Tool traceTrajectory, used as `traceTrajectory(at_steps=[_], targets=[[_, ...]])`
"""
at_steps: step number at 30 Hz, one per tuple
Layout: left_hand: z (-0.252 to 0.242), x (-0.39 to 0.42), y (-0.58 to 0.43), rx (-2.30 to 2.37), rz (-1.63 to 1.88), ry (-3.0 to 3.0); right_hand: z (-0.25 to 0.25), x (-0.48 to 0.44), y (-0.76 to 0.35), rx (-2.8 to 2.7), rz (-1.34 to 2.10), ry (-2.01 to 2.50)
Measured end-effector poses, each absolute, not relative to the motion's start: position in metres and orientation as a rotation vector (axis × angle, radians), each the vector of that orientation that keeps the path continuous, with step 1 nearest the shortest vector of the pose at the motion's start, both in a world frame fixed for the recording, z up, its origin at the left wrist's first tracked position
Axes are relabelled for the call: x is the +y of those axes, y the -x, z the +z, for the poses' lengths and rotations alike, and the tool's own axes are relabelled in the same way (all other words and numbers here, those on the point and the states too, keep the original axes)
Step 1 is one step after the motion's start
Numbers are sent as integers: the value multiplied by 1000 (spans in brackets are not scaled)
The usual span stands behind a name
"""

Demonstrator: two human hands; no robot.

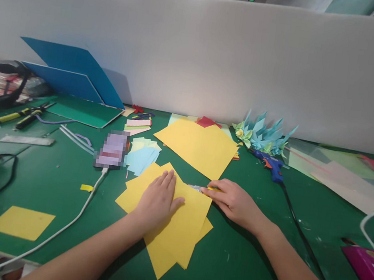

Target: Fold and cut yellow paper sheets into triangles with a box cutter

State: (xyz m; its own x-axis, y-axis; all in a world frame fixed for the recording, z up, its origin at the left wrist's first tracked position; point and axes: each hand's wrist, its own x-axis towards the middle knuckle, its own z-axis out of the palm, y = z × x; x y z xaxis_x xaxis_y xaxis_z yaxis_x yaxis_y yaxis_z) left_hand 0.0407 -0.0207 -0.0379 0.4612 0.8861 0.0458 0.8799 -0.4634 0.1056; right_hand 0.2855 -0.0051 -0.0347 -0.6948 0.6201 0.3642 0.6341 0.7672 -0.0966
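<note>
My left hand lies flat, fingers together and stretched out, pressing on a small stack of yellow paper sheets on the green table. My right hand is closed around a small cutter with a silver blade and a yellow handle, whose tip rests on the upper edge of the top sheet. A larger yellow sheet lies just behind the hands.
A phone on a white cable, pale blue and pink paper pieces, a blue glue gun with a black cord, folded blue-green paper flowers, blue boards, scissors and tools at left, a yellow sheet near the front edge, a magenta device at right.
</note>
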Motion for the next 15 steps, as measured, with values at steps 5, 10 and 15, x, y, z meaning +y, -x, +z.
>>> traceTrajectory(at_steps=[5, 10, 15], targets=[[-32, -18, -35, 1750, 156, -2646, -36, -5, -286, -2582, -53, 933], [-23, -21, -31, 1836, 146, -2552, -38, -3, -286, -2570, -49, 915], [-33, -20, -28, 1876, 131, -2493, -37, -3, -286, -2577, -66, 927]])
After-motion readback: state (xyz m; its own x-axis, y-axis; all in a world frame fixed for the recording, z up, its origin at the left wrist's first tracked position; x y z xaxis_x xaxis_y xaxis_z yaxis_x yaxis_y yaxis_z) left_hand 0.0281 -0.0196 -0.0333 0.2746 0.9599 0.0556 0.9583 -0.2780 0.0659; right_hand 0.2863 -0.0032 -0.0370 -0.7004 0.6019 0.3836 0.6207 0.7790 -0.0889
